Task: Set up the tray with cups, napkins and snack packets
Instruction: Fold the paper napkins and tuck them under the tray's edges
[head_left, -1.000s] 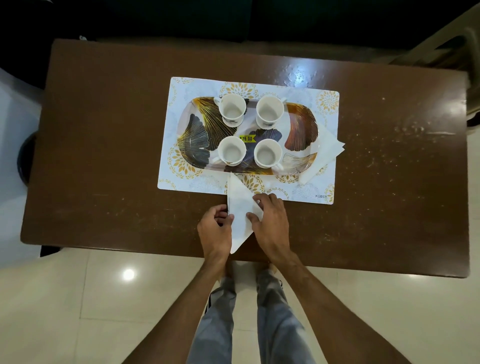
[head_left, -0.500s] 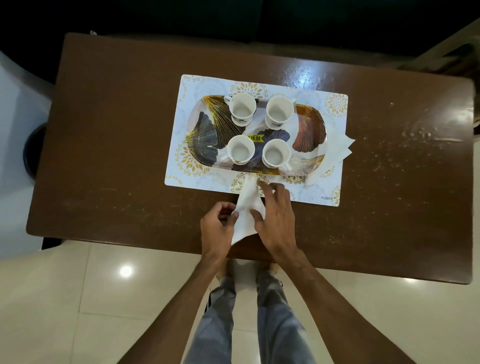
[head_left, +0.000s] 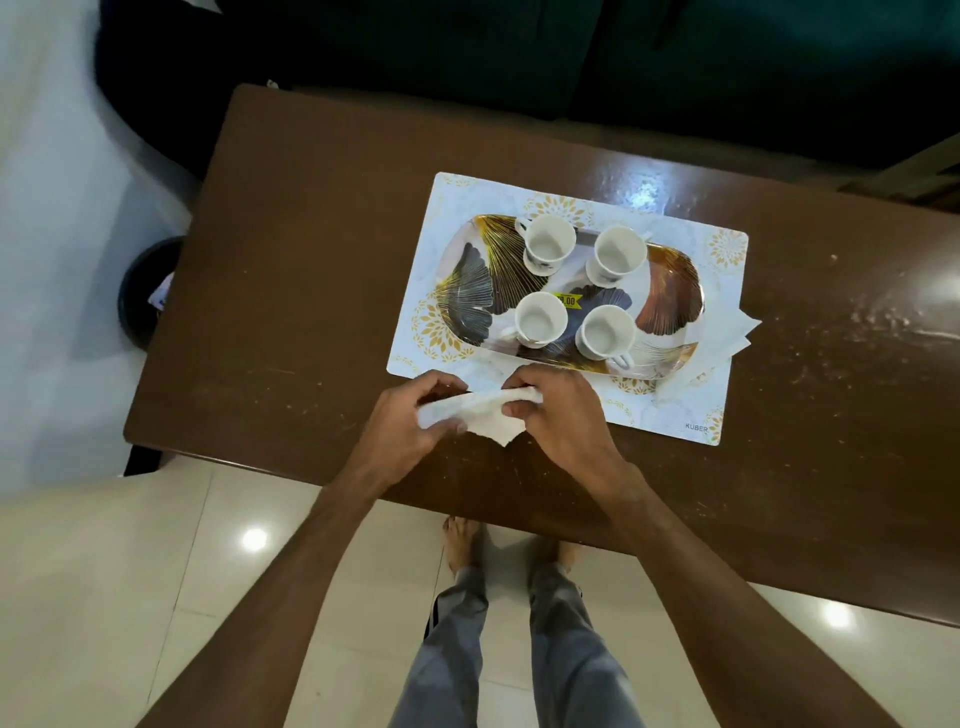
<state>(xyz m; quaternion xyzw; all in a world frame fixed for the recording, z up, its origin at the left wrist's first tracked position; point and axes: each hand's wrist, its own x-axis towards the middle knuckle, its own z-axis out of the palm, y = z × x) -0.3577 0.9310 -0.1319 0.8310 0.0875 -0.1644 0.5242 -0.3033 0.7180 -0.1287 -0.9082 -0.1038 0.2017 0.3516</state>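
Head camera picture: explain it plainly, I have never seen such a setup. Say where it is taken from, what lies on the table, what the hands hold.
No machine: a person wears one camera on the head, looking forward and down. The brown table carries a placemat, on it a leaf-print tray with four empty white cups. More napkins poke out at the tray's right end. The left hand and right hand both grip one white napkin.

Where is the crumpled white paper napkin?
Head view, centre: the white napkin is held between left hand and right hand, over the brown table's near edge, by the patterned placemat.
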